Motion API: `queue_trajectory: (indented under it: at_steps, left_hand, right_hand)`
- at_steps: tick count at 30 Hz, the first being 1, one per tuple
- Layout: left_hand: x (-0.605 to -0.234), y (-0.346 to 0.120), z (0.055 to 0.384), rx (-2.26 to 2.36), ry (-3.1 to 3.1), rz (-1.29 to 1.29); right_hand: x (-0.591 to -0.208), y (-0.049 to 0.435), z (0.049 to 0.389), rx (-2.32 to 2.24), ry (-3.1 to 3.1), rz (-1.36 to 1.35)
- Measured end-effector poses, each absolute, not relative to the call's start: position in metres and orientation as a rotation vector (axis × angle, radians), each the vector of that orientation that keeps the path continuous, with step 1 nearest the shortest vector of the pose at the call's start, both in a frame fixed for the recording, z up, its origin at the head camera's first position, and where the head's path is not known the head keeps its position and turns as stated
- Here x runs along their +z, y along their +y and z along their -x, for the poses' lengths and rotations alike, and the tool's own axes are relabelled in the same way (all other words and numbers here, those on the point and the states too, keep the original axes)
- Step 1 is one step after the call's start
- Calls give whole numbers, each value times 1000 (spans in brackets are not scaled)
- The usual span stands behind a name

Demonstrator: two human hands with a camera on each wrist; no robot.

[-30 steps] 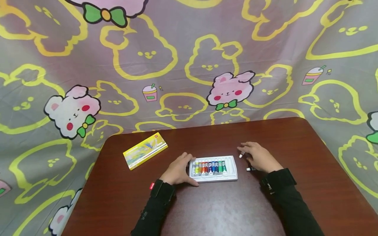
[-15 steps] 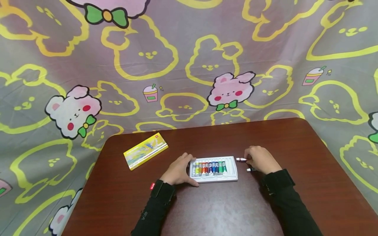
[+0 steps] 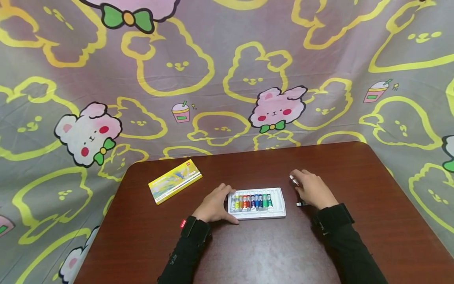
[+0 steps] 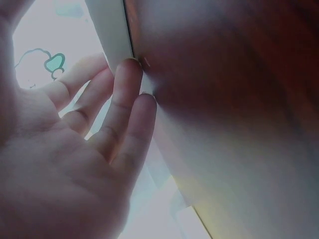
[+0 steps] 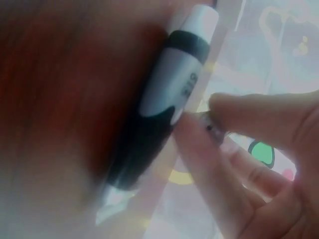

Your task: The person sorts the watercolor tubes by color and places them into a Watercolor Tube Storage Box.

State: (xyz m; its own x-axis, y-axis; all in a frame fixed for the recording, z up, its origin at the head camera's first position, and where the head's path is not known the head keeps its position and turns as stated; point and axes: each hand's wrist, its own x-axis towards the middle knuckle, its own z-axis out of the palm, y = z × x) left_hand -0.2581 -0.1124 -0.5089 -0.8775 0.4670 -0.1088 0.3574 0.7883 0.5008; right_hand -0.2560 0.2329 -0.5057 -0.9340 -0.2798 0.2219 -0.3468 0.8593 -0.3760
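Note:
My left hand [image 3: 213, 205] holds the left end of a white plastic tray [image 3: 279, 203], thumb at the near corner and fingers at the far one. In the left wrist view, the fingertips [image 4: 128, 69] rest along an edge. Several small paint tubes [image 3: 252, 202] in different colours lie side by side in the tray, with bare space at its right end. To the right, my right hand [image 3: 316, 192] pinches one paint tube [image 3: 294, 180] between thumb and fingers, its white cap sticking out. A dark-labelled paint tube [image 5: 162, 107] lies on the table under that hand.
A yellow flat box [image 3: 175, 181] lies at the back left of the brown table [image 3: 244, 165]. Behind the table hangs a cartoon-patterned cloth [image 3: 220, 79], close to its back edge.
My right hand's tube has swung round: its cap pointed left half a second ago and now points away to the upper left. The left hand and tray stay put.

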Motion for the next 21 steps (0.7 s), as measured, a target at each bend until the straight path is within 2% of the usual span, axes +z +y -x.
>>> queue_trajectory:
  at_steps: [21]
  left_hand:
    - [-508,-112,258,692,2756,-622]
  right_hand:
    - [-502,227,261,820,-2734,-420]
